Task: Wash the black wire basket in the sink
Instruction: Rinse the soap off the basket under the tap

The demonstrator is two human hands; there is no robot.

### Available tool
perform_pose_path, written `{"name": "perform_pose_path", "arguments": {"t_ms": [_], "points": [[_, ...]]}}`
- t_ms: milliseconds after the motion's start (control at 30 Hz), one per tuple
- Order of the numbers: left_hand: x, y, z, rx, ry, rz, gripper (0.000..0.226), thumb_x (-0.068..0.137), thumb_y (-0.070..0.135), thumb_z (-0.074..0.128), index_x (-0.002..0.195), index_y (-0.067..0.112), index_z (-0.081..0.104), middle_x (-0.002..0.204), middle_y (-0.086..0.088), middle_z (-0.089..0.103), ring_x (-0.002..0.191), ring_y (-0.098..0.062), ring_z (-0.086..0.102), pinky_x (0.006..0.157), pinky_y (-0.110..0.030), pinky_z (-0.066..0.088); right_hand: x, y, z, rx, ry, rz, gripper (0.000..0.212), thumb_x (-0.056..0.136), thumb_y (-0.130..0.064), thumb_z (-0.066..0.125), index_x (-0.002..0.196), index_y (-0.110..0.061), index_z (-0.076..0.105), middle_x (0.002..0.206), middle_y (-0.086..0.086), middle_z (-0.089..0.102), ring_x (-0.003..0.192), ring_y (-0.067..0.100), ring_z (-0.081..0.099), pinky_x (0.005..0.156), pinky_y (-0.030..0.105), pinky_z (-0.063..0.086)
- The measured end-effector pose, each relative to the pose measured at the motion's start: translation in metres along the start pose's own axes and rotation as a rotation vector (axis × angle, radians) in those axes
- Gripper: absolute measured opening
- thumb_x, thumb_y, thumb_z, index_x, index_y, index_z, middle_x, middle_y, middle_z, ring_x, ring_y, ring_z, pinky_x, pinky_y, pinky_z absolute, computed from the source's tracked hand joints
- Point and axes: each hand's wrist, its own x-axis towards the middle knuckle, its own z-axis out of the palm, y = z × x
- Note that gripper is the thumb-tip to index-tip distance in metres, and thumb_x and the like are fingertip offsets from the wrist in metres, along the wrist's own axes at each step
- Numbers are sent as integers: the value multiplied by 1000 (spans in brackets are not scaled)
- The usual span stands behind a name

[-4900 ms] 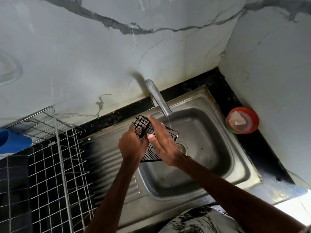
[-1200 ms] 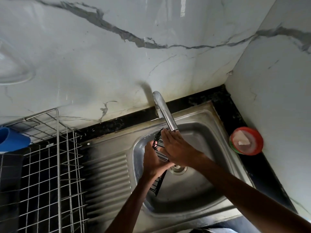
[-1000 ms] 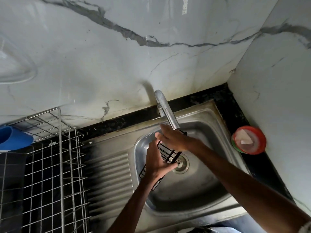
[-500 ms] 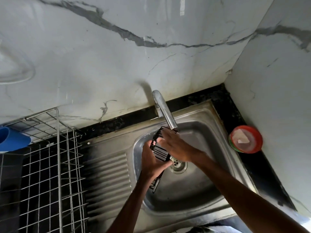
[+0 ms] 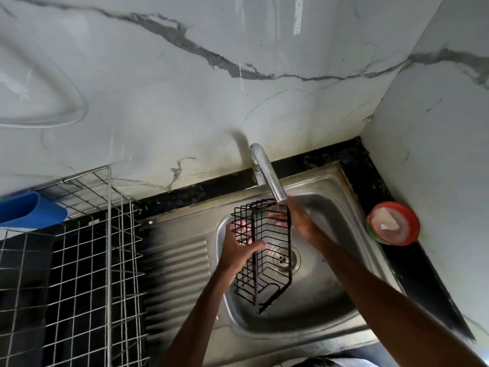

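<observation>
The black wire basket [image 5: 267, 263] hangs over the steel sink [image 5: 330, 308], tilted on its side with its open face toward me, its top end under the tap spout [image 5: 267, 173]. My left hand [image 5: 238, 252] grips its left side, thumb hooked over a wire and fingers behind the mesh. My right hand [image 5: 296, 221] is blurred at the basket's upper right corner, fingers reaching inside the mesh just below the spout. Whether it holds a wire is unclear. A thin stream of water falls there.
A steel wire dish rack [image 5: 87, 260] stands on the left of the ribbed drainboard [image 5: 174, 271], with a blue container [image 5: 26, 210] behind it. A red and green lidded tub [image 5: 393, 223] sits on the black counter ledge at the right. Marble walls close the corner.
The basket has turned so its open side faces me and hangs longer into the sink. My right hand slid from covering its top to its upper right corner.
</observation>
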Motion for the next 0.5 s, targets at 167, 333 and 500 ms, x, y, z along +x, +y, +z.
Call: {"name": "perform_pose_path", "arguments": {"t_ms": [167, 333, 500], "points": [[-6, 21, -7, -264, -133, -188, 46, 69, 49, 81, 103, 18, 71, 105, -6, 74, 97, -35, 72, 79, -40, 55, -16, 16, -3, -206, 36, -237, 19, 108, -16, 41, 110, -13, 59, 93, 6, 68, 74, 16, 69, 64, 27, 58], [-8, 33, -20, -328, -290, -288, 55, 90, 67, 61, 137, 41, 52, 132, -25, 61, 107, -46, 71, 95, -52, 54, 6, 15, -29, -479, -47, -26, 28, 106, -10, 44, 101, 6, 66, 80, 16, 75, 67, 25, 74, 63, 37, 61], [-13, 51, -24, -409, -302, -399, 70, 86, 71, 64, 144, 35, 48, 136, -21, 58, 102, -45, 72, 83, -57, 61, 36, 27, -48, -572, -48, 186, 21, 103, -8, 45, 97, 4, 61, 81, 23, 74, 70, 31, 75, 73, 48, 63]]}}
